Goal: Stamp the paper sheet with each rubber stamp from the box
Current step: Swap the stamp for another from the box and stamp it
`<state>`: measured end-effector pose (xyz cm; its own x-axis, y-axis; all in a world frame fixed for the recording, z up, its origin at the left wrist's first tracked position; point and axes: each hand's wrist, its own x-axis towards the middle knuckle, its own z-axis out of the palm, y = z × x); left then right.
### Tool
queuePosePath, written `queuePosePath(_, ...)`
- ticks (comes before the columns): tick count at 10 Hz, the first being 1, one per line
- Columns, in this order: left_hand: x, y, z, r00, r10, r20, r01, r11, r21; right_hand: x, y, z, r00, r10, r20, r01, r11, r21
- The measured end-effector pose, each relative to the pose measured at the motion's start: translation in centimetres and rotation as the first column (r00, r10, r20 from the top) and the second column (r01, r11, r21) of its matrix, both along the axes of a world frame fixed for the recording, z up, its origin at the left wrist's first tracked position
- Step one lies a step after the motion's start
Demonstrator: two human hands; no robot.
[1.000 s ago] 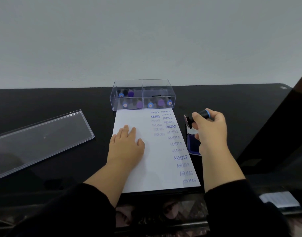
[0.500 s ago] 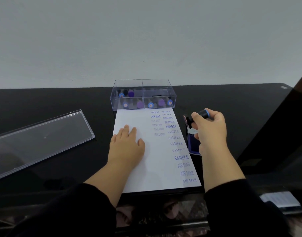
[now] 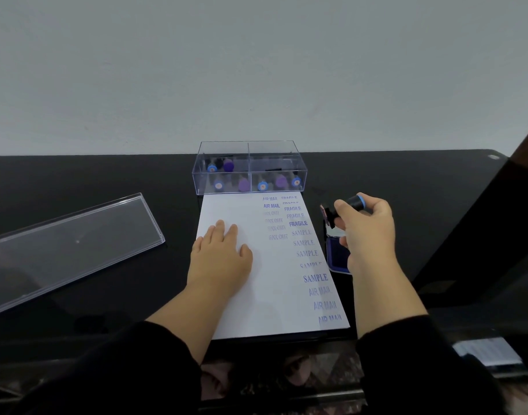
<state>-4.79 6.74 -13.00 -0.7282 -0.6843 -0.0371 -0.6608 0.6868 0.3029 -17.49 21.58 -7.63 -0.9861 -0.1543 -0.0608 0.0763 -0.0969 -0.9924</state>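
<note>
A white paper sheet (image 3: 268, 301) lies on the black table, its right side covered with blue prints reading AIR MAIL, FRAGILE and SAMPLE. My left hand (image 3: 219, 256) rests flat on the sheet's left half. My right hand (image 3: 366, 232) grips a black rubber stamp (image 3: 348, 206) with a blue ring, held tilted above the blue ink pad (image 3: 336, 254) just right of the sheet. The clear plastic box (image 3: 249, 167) stands at the sheet's far edge and holds several stamps with blue and purple tops.
The box's clear lid (image 3: 68, 247) lies flat on the table to the left. A grey wall rises behind the black table (image 3: 107, 181). A dark slanted surface (image 3: 496, 235) borders the right side. Papers (image 3: 487, 353) show below the table's front edge at lower right.
</note>
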Motion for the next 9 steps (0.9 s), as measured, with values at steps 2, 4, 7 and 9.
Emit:
queuePosePath(2,0.1,0.0,0.1,1.0,-0.003,0.004,0.003,1.0,0.0,0.1,0.2,0.2,1.0,0.004,-0.002,-0.004,1.0,0.004)
queuePosePath(4,0.0,0.0,0.1,1.0,-0.004,-0.001,0.004,1.0,-0.002,-0.2,0.5,0.1,1.0,-0.008,-0.02,0.008,1.0,0.024)
queuePosePath(7,0.1,0.1,0.1,1.0,-0.013,-0.008,0.013,1.0,-0.001,-0.3,1.5,-0.8,0.987,0.06,-0.148,-0.023,0.97,0.242)
queuePosePath(9,0.2,-0.1,0.0,1.0,-0.021,-0.009,0.021,1.0,-0.001,-0.3,3.1,-1.5,0.944,0.128,-0.304,0.043,0.865,0.5)
